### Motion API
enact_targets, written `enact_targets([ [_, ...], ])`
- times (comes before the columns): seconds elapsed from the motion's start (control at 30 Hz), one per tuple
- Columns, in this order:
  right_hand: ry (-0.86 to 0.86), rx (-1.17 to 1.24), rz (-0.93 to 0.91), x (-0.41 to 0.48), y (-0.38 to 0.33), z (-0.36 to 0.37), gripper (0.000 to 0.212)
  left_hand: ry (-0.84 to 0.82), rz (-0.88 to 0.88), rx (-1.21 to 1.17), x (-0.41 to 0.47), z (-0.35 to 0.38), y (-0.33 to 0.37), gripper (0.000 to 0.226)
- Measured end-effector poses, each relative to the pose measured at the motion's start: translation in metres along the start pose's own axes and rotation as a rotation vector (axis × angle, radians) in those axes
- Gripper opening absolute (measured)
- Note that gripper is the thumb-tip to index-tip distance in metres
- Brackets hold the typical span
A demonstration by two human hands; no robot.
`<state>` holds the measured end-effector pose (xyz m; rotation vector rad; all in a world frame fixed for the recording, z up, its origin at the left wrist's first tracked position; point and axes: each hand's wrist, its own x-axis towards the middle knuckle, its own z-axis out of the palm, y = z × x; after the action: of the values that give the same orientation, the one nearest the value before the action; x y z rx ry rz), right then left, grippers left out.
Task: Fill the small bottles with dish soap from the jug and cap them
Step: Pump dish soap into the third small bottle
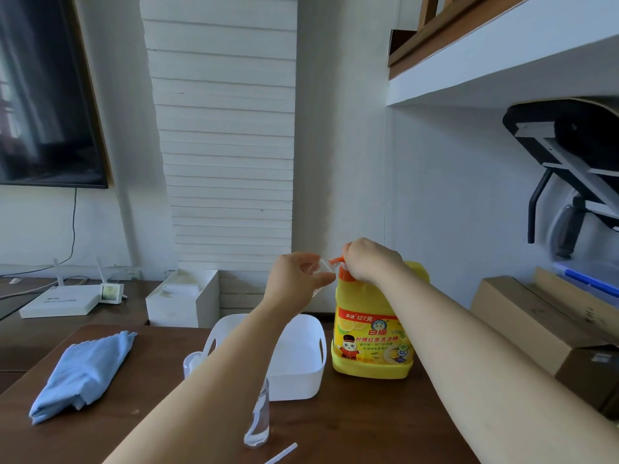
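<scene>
While my right hand (pixel 370 259) presses down, fingers curled tight on the orange pump (pixel 338 262) of the yellow jug (pixel 371 333) on the table (pixel 150 413), my left hand (pixel 298 279) pinches a small clear bottle (pixel 323 267) at the spout.

Count, head view.

Hands: 2. Left hand (pixel 298 276) and right hand (pixel 371 261), both up at the pump, about 12 o'clock from the desk (pixel 351 426) centre.

Yellow jug (pixel 371 343): 1, at 1 o'clock, with 1 orange pump (pixel 343 271).

Clear small bottles: 2 seen. One bottle in the left hand (pixel 323 267), one standing bottle (pixel 258 420) at 6 o'clock.

White basket (pixel 298 380): 1, centre.

Blue cloth (pixel 83 373): 1, folded, at 9 o'clock.

White cup-like item (pixel 191 363): 1, at the basket's 9 o'clock side, mostly hidden by the forearm.

White stick (pixel 281 453): 1, at the 6 o'clock edge.

Cardboard boxes (pixel 536 323): at least 2, at 3 o'clock.
</scene>
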<state>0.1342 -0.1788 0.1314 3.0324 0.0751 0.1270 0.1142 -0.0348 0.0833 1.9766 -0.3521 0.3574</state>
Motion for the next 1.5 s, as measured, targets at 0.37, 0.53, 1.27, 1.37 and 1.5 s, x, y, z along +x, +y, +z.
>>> enact_targets([
  [0.37, -0.111, -0.05, -0.019, 0.016, -0.002, -0.023, 0.04, 0.002, 0.005, -0.027, 0.005, -0.007, 0.015, 0.023],
  [0.53, -0.066, -0.008, -0.026, 0.019, 0.002, -0.015, 0.038, 0.012, -0.013, -0.036, 0.002, -0.007, 0.018, 0.021],
  [1.27, -0.103, -0.068, -0.051, 0.015, 0.0, -0.02, 0.037, 0.042, -0.059, -0.033, 0.003, -0.006, 0.013, 0.028],
  [1.37, -0.048, 0.001, -0.06, 0.014, 0.004, -0.013, 0.035, 0.053, -0.084, -0.04, 0.004, -0.005, 0.012, 0.046],
  [1.5, -0.004, 0.064, -0.05, 0.01, 0.006, -0.008, 0.032, 0.054, -0.08, -0.052, 0.002, -0.004, 0.013, 0.044],
])
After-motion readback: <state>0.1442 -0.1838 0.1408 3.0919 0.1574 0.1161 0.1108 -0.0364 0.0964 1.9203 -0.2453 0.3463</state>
